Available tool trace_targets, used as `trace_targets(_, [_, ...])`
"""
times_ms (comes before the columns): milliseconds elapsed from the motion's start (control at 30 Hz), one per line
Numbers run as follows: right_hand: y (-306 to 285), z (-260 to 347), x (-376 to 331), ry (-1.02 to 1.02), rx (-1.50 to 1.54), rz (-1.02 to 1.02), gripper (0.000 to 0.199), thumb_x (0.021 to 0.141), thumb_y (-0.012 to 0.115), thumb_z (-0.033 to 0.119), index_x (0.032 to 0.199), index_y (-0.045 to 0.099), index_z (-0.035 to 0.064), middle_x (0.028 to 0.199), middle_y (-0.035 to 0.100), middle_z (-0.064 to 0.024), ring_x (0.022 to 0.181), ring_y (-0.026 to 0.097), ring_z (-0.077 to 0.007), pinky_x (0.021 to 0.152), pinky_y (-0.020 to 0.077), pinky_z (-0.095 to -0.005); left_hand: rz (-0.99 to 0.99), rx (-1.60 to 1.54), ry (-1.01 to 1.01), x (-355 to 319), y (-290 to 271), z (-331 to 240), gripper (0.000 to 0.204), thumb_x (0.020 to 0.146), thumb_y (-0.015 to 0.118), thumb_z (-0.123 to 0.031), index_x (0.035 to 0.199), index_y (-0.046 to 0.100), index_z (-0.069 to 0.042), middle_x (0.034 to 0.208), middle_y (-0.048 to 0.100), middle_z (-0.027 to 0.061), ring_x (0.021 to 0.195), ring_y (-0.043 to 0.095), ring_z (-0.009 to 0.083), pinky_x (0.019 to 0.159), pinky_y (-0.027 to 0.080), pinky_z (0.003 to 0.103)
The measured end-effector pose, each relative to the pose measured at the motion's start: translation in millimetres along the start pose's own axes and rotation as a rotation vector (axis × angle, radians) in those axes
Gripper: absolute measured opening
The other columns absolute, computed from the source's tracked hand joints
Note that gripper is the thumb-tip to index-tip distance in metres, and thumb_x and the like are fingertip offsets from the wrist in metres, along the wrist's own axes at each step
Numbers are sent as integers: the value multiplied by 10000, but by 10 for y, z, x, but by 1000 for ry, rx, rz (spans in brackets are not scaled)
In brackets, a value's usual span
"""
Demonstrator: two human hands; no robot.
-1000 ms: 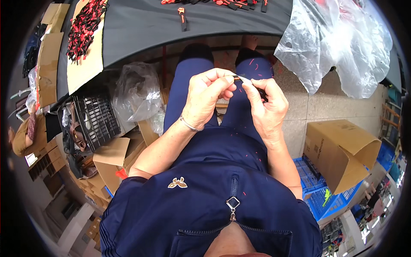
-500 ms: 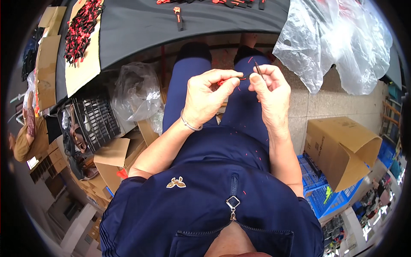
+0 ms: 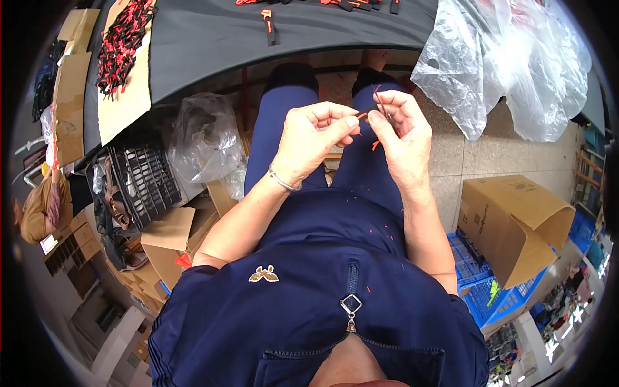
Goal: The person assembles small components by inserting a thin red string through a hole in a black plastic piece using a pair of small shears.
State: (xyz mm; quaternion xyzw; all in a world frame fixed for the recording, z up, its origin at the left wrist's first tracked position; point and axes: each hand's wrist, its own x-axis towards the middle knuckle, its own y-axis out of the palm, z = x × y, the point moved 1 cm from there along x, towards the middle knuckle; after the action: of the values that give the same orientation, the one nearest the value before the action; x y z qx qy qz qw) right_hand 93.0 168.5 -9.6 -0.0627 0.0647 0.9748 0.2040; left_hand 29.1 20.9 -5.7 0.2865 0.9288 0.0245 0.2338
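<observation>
Above my lap, my left hand [image 3: 316,138] is closed in a pinch on a small red-and-black strip [image 3: 362,116]. The strip's end reaches over to the fingertips of my right hand [image 3: 405,135]. That hand is closed too, around a thin dark pointed tool [image 3: 378,98] whose tip sticks up past the fingers; its exact kind is hard to make out. A bit of red [image 3: 375,146] shows under the right fingers. On the dark table, a single red-and-black strip [image 3: 269,29] lies apart from the others.
A heap of red-and-black strips [image 3: 126,48] rests on cardboard at the table's left. Clear plastic bags [image 3: 503,71] hang at the right. Open cartons [image 3: 509,226], a blue crate [image 3: 480,290] and a black crate [image 3: 145,184] stand around me. Another person [image 3: 42,206] is far left.
My right hand has shifted slightly left and turned, bringing its fingers closer to the left hand's strip. The left fingers have curled in more, and a red bit now shows beneath the right fingers.
</observation>
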Motion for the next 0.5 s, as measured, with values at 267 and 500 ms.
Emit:
trace_targets(267, [27, 95, -79, -403, -700, -141, 171, 732, 743, 99, 832, 626, 23, 773, 642, -81, 658, 583, -231, 616, 469, -318, -59, -236, -70, 4, -44, -20, 167, 849, 650, -145, 952, 648, -15, 803, 649, 32, 661, 566, 56, 631, 465, 192])
trace_targets(500, [-17, -142, 1, -98, -259, -185, 136, 819, 674, 28, 927, 601, -9, 824, 617, -38, 763, 558, -75, 702, 463, -209, -173, -99, 117, 62, -429, -273, 196, 845, 654, -148, 960, 634, 9, 809, 654, 63, 674, 579, 78, 639, 478, 210])
